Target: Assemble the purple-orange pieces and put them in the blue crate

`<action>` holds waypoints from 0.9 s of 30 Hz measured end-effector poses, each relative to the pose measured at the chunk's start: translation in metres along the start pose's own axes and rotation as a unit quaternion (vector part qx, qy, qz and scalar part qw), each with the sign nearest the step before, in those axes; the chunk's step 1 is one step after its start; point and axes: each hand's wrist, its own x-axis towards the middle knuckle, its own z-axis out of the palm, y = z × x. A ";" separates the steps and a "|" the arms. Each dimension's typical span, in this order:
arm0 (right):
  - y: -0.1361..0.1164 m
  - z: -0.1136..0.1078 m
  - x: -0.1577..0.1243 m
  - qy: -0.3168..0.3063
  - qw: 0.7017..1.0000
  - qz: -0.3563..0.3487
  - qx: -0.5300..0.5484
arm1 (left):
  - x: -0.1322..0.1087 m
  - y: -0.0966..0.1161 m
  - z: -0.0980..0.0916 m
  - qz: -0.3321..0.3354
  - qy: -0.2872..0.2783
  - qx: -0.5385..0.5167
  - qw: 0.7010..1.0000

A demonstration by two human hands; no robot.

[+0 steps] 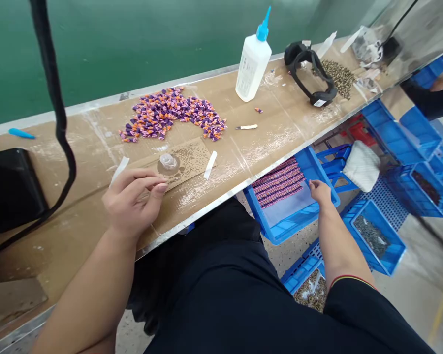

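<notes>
The left hand (135, 196) is held over the near edge of the surface (77, 221), left of centre. Its grip is closed, thumb pinched against curled fingers; whether anything is held inside cannot be told. Just beyond it a cardboard piece (190, 157) is laid flat, with a clear blob (169, 161) on it and a white strip (210, 164) at its right end. A pile of purple-orange pieces (170, 113) is spread toward the far edge, and a glue bottle (253, 61) is stood upright to its right. The right hand (320, 192) is lowered below the near edge into a blue tray (280, 228), fingertips at the right end of the rows of pieces (278, 183) packed there. Whether its grip is open or closed cannot be told.
</notes>
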 end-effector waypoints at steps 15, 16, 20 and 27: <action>0.010 0.024 0.038 -0.114 0.979 0.039 -0.163 | 0.003 0.008 -0.002 -0.027 0.000 0.041 0.999; 0.010 0.025 0.039 -0.116 0.978 0.036 -0.167 | 0.004 0.014 -0.003 -0.061 -0.013 0.050 0.997; 0.011 0.029 0.044 -0.119 0.976 0.030 -0.181 | 0.008 0.032 -0.005 -0.126 -0.033 0.060 0.990; 0.014 0.031 0.045 -0.085 0.979 -0.006 -0.186 | 0.009 0.032 -0.006 -0.151 -0.038 0.058 0.986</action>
